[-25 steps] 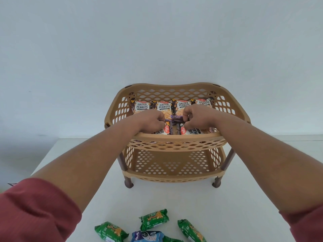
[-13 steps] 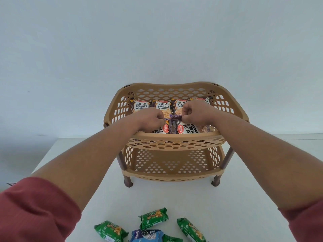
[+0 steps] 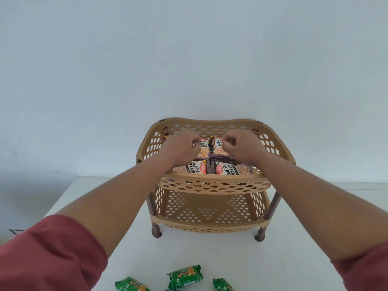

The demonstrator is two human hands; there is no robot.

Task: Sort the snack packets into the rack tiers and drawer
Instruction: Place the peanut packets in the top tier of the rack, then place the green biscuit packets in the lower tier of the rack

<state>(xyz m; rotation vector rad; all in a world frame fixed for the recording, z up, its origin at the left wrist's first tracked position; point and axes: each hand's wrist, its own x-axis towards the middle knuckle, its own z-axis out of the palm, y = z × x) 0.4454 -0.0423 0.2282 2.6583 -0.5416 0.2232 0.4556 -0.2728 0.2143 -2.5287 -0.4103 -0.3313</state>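
A tan two-tier plastic rack (image 3: pixel 212 177) stands on the white table. Its top tier holds several salted peanuts packets. Two lie sideways in the front row (image 3: pixel 229 169), and two stand in the back row (image 3: pixel 203 151). My left hand (image 3: pixel 180 148) and my right hand (image 3: pixel 244 146) are both inside the top tier over the back row. Each has its fingers curled and pinches the top edge of a back-row peanuts packet. The lower tier (image 3: pixel 210 210) holds nothing. The hands hide the outer packets.
Three green biscuit packets (image 3: pixel 185 277) lie on the table (image 3: pixel 189 250) near its front edge, in front of the rack. A plain pale wall stands close behind the rack. Red sleeves cover my upper arms.
Both hands have moved from the front row of peanuts packets to the back row. The front packets now lie uncovered. The view has tilted slightly.
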